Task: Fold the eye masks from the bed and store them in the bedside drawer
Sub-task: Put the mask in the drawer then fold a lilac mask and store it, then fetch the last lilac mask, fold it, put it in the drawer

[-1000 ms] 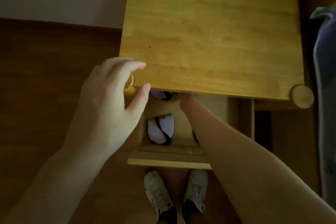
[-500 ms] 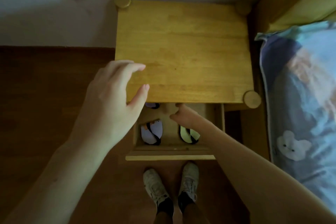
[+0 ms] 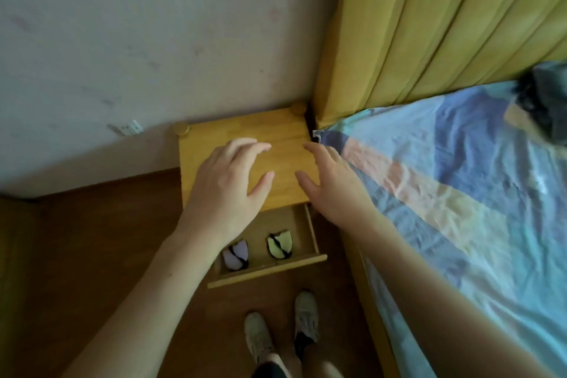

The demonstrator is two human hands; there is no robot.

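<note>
The right hand [image 3: 333,184] has come up out of the drawer [image 3: 302,225] and the view has lifted to take in wall [image 3: 138,40], headboard [image 3: 429,24] and bed [image 3: 460,193]; the drawer stands pulled out under the nightstand [image 3: 245,132]. Two folded masks lie inside near the front, apart from each other: a lilac mask [image 3: 235,256] at left, partly behind the left wrist, and a yellow-green mask [image 3: 279,244] to its right, each crossed by a black strap. The left hand [image 3: 228,190] hovers over the nightstand top, fingers loosely spread, holding nothing; whether it touches the wood I cannot tell; the right hand, also spread and empty, is raised beside the bed edge. Two shoes [image 3: 282,330] stand on the floor below.
</note>
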